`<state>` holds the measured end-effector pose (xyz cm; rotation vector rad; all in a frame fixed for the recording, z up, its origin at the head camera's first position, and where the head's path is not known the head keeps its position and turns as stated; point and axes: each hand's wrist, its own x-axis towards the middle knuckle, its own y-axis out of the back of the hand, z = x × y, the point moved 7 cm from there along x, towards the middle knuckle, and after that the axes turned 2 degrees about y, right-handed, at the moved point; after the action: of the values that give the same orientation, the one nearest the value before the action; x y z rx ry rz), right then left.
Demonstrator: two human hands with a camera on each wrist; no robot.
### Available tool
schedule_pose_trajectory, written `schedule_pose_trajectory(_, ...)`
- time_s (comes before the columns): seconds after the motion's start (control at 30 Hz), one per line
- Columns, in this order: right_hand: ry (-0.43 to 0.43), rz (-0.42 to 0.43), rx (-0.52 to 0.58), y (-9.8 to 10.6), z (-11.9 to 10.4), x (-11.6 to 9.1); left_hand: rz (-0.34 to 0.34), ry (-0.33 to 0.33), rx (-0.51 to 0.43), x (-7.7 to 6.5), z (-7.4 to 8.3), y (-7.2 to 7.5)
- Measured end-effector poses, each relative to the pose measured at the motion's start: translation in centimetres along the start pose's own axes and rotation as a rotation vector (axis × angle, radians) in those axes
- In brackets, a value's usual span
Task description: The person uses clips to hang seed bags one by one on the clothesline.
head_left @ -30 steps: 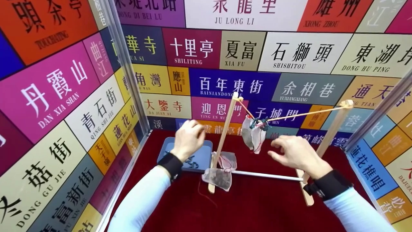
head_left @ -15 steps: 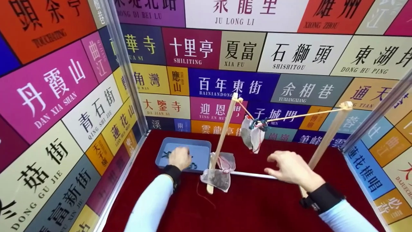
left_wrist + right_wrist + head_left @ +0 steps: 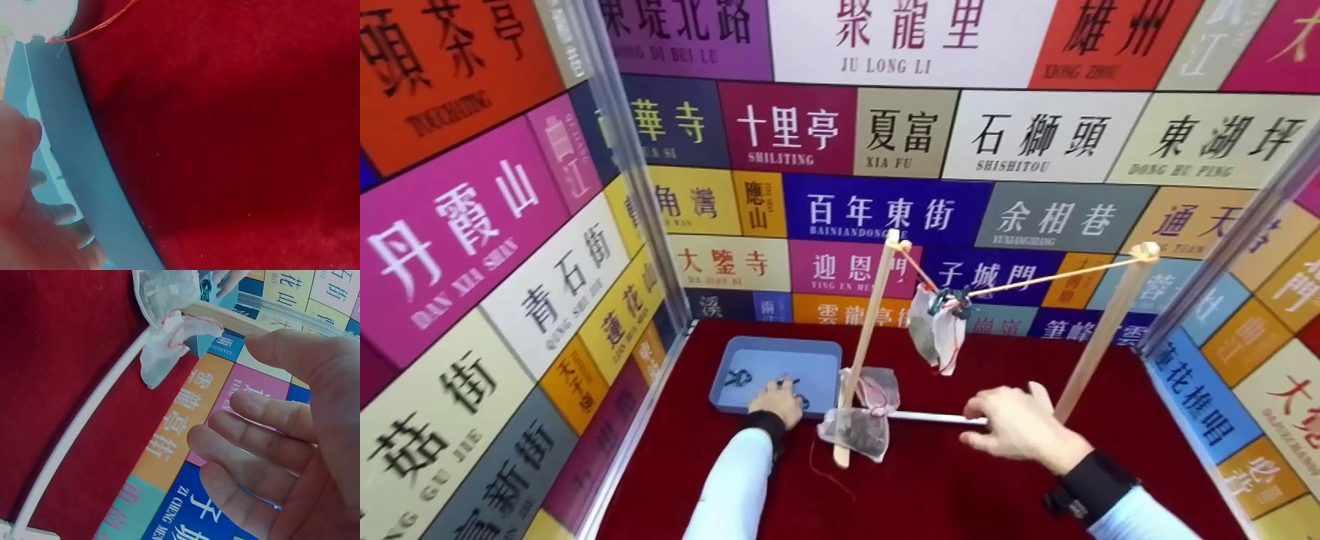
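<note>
My left hand reaches into the blue tray, its fingers by small dark green clips. In the left wrist view its fingers are spread loosely inside the tray wall; no held clip shows, and the fingertips are partly hidden. My right hand hovers in front of the wooden stand's right post, fingers loosely bent and holding nothing, as the right wrist view confirms. Small white mesh bags with red string hang from the cord, bunched with dark green clips.
Two more mesh bags lie at the foot of the left post, one trailing a red thread. A white rod joins the posts low down. Printed panels enclose the red cloth at the back and sides.
My left hand has come down from above the tray into it, among the clips. My right hand has lowered and moved slightly left. The hanging bags stay on the cord.
</note>
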<state>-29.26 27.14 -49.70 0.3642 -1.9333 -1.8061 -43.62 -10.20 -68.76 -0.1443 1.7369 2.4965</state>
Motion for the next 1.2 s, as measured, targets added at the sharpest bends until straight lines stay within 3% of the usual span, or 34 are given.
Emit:
schedule_pose_trajectory(0.07,0.037,0.001,0.037,-0.4,-0.5,-0.1,-0.062,0.022,-0.001,-1.0,0.4,0.6)
schedule_pose_trajectory(0.17,0.098,0.013,0.095,-0.5,-0.9,-0.3,-0.076,0.031,-0.011,-1.5,0.9,0.8)
schedule_pose_trajectory(0.37,0.122,-0.010,0.145,-0.2,-0.8,-0.3,0.082,0.059,-0.079,-1.6,1.2,1.9)
schedule_pose_trajectory(0.53,0.123,-0.024,0.172,-0.4,-0.9,0.0,0.203,0.082,-0.051,-1.3,0.9,1.5)
schedule_pose_trajectory(0.63,0.110,-0.022,0.167,-0.7,-1.2,-0.1,0.256,0.127,-0.059,-1.3,0.5,1.4)
schedule_pose_trajectory(0.8,0.122,-0.086,0.192,-2.1,-2.3,-0.8,0.282,0.236,-0.107,-1.6,0.0,1.0)
schedule_pose_trajectory(0.9,0.149,-0.104,0.209,-2.6,-2.9,-1.1,0.299,0.265,-0.120,-1.6,-0.1,1.1)
schedule_pose_trajectory(1.07,0.159,-0.106,0.218,-2.9,-2.9,-1.3,0.303,0.255,-0.158,-1.0,-0.2,1.2)
schedule_pose_trajectory(1.2,0.159,-0.092,0.215,-2.9,-2.7,-1.3,0.328,0.209,-0.222,-0.5,-0.1,1.4)
